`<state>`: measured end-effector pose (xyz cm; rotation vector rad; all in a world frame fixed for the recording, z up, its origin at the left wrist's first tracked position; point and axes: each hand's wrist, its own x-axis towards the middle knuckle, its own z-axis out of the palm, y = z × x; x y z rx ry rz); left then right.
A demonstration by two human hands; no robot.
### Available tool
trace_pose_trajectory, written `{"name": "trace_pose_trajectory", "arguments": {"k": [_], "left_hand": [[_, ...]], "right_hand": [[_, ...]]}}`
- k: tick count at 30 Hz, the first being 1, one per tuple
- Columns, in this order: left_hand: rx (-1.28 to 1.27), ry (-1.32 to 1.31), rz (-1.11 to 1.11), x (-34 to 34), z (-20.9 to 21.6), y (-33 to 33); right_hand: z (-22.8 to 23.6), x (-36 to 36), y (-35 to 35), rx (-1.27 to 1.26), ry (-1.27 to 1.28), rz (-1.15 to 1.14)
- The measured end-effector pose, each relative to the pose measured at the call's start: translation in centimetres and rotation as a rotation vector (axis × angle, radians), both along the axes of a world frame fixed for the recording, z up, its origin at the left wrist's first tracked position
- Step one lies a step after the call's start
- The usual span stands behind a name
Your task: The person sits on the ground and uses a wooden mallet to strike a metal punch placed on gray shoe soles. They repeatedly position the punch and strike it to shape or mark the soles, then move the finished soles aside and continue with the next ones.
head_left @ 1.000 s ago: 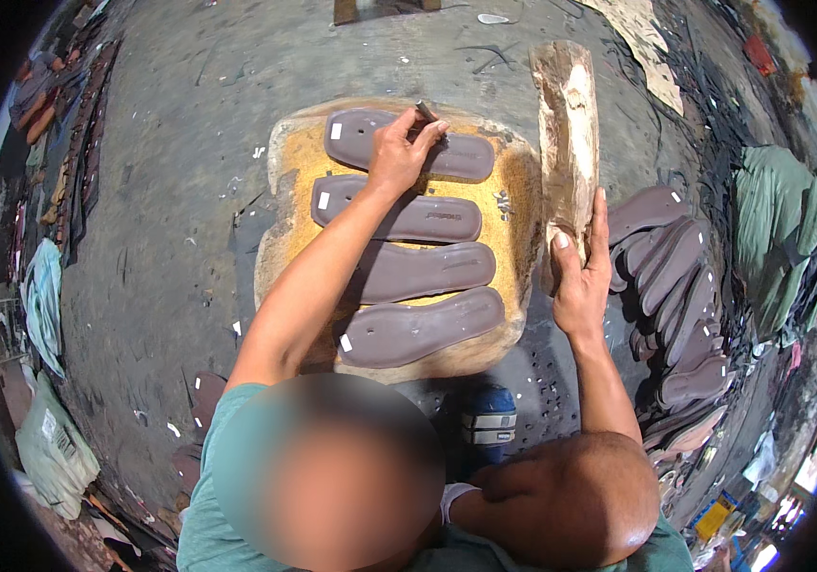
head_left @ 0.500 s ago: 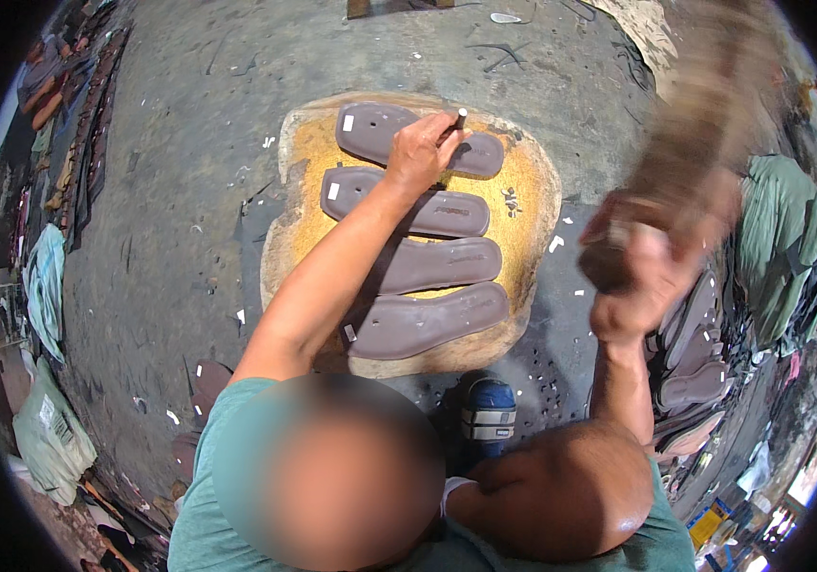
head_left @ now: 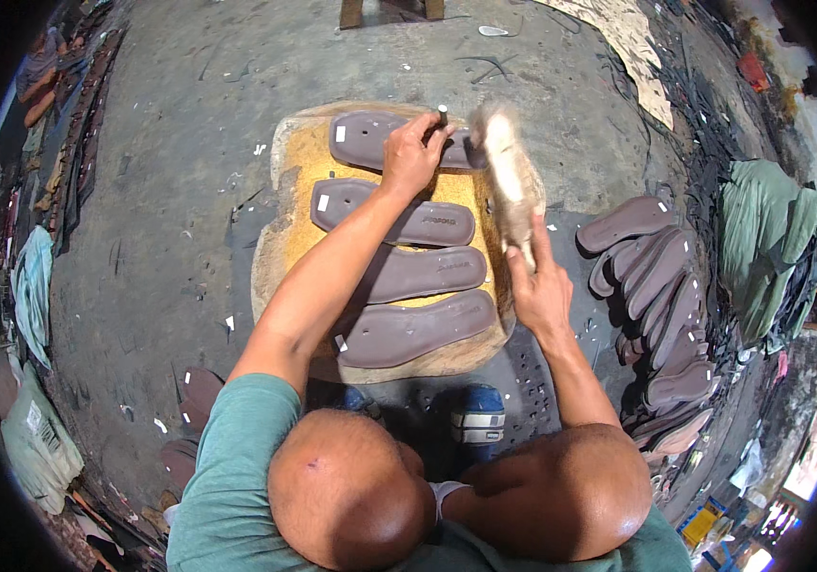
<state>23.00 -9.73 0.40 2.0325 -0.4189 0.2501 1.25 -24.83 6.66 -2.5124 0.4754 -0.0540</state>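
My left hand point(head_left: 411, 157) is closed around a short dark hole punch point(head_left: 443, 115) with a pale top end, held upright over the farthest brown shoe sole point(head_left: 356, 141). That sole has a small hole and a white sticker at its left end. My right hand point(head_left: 542, 294) grips a wooden mallet point(head_left: 507, 172), smeared by motion, whose head is just right of the punch. Nearer to me, more brown soles, a second one point(head_left: 442, 223), a third point(head_left: 428, 274) and the nearest point(head_left: 418, 329), lie in a row on a worn wooden block point(head_left: 270, 286) with a yellowish top.
A heap of brown soles point(head_left: 656, 272) lies to the right, beside a green cloth point(head_left: 761, 248). Other soles point(head_left: 201, 393) are at the lower left. Scraps dot the grey floor point(head_left: 180, 191). My sandalled foot point(head_left: 478, 415) rests just before the block.
My right hand has swung the mallet from the raised right side down and left, beside the punch. My left hand keeps its hold on the punch over the far sole.
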Motion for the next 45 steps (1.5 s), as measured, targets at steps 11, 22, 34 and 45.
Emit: {"name": "trace_pose_trajectory", "arguments": {"k": [11, 22, 34, 45], "left_hand": [[-0.232, 0.271, -0.257, -0.2, -1.1, 2.2], [-0.157, 0.02, -0.274, -0.9, -1.6, 1.8], [-0.031, -0.316, -0.272, -1.7, -1.5, 0.8], [-0.15, 0.302, -0.165, -1.1, -0.7, 2.2]], "right_hand": [[-2.2, -0.3, -1.4, 0.21, -0.142, -0.031], [0.0, 0.3, -1.5, 0.442, -0.276, -0.027], [2.9, 0.6, -0.8, 0.349, -0.663, 0.219], [0.0, -0.3, 0.2, -0.092, 0.214, 0.038]]}}
